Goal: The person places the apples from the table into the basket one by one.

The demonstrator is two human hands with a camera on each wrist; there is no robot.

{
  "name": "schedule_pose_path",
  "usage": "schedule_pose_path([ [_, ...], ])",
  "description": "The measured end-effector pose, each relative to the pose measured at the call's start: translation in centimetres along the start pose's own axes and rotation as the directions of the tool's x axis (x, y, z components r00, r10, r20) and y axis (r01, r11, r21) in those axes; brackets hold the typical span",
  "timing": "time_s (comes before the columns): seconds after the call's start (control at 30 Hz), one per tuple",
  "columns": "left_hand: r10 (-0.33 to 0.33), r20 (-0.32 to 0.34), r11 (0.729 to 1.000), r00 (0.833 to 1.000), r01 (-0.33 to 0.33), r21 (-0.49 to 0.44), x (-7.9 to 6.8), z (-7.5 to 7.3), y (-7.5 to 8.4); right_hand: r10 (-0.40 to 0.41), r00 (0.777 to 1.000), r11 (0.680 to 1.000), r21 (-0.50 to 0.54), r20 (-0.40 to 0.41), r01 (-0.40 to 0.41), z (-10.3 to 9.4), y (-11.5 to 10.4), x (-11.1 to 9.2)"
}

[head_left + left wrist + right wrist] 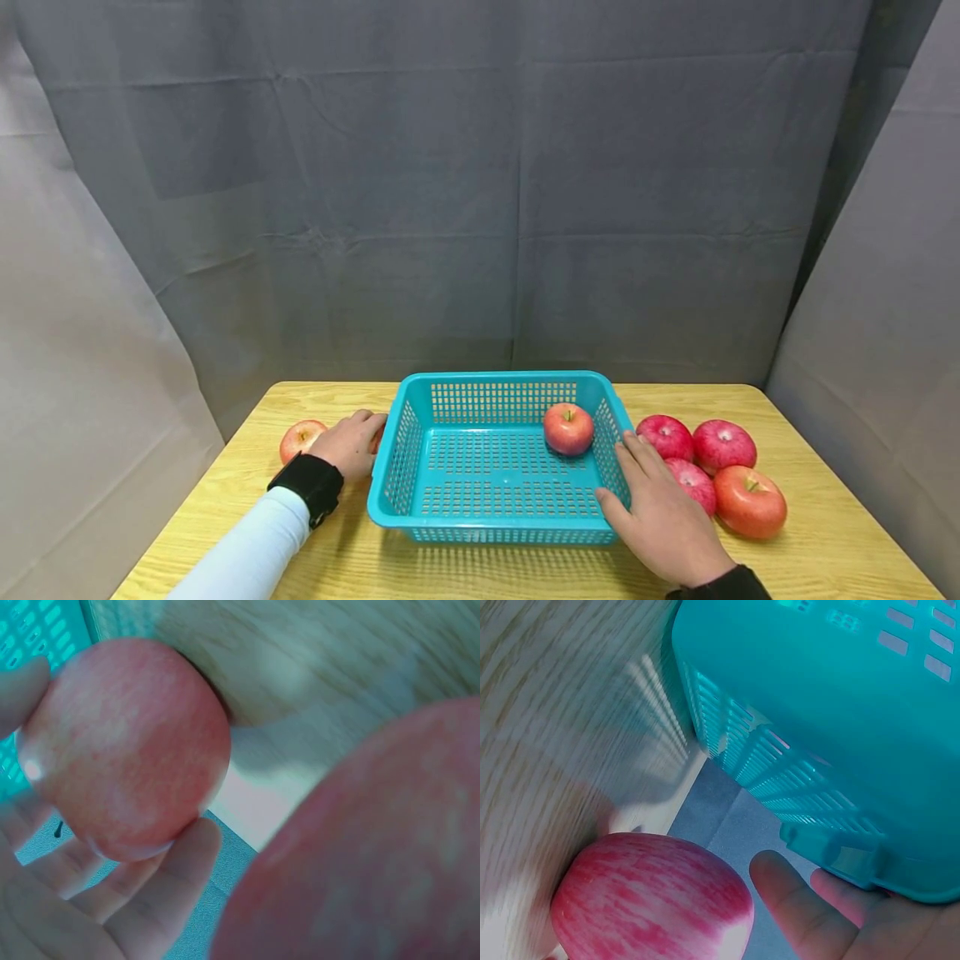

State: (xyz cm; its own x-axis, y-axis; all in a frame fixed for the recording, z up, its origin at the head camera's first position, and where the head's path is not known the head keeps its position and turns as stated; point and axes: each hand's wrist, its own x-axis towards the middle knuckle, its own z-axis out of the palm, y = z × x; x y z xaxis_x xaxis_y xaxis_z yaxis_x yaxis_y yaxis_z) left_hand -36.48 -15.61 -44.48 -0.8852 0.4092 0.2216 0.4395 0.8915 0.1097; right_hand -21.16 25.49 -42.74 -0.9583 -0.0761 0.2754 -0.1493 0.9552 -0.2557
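Observation:
My left hand (pixel 352 446) is at the left side of a turquoise plastic basket (pixel 510 535). It holds a red apple (pixel 131 750), thumb on one side and fingers round the other, right by the basket wall. A second apple (pixel 302 437) lies just left of that hand and looms large in the left wrist view. My right hand (pixel 663 517) rests at the basket's right rim, fingers fairly straight, with the thumb over the rim. Inside the basket, toward the right, sits one red apple (pixel 567 429).
Right of the basket several apples lie close together, among them a pinkish apple (pixel 724 446) and an orange-red apple (pixel 750 502). The wooden table (pixel 832 533) has grey cloth (pixel 420 208) hanging behind it and at both sides.

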Motion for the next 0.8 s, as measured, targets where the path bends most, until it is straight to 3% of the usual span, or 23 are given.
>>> schedule_pose_path([
  [0.47, 0.027, -0.028, 0.999, 0.999, -0.027, 0.021, 0.0, -1.0, -1.0, 0.0, 1.0, 1.0, 0.011, 0.007, 0.0, -0.1, 0.0, -0.1],
  [0.7, -0.015, 0.012, 1.0, 1.0, 0.015, 0.016, 0.4, -3.7, -1.2, 0.0, 1.0, 1.0, 0.009, 0.007, 0.0, -0.2, 0.0, 0.0],
  [0.8, -0.005, 0.007, 1.0, 1.0, 0.004, 0.017, 0.5, -4.9, -1.1, -0.001, 1.0, 1.0, 0.008, 0.007, 0.0, -0.2, -0.1, 0.0],
])
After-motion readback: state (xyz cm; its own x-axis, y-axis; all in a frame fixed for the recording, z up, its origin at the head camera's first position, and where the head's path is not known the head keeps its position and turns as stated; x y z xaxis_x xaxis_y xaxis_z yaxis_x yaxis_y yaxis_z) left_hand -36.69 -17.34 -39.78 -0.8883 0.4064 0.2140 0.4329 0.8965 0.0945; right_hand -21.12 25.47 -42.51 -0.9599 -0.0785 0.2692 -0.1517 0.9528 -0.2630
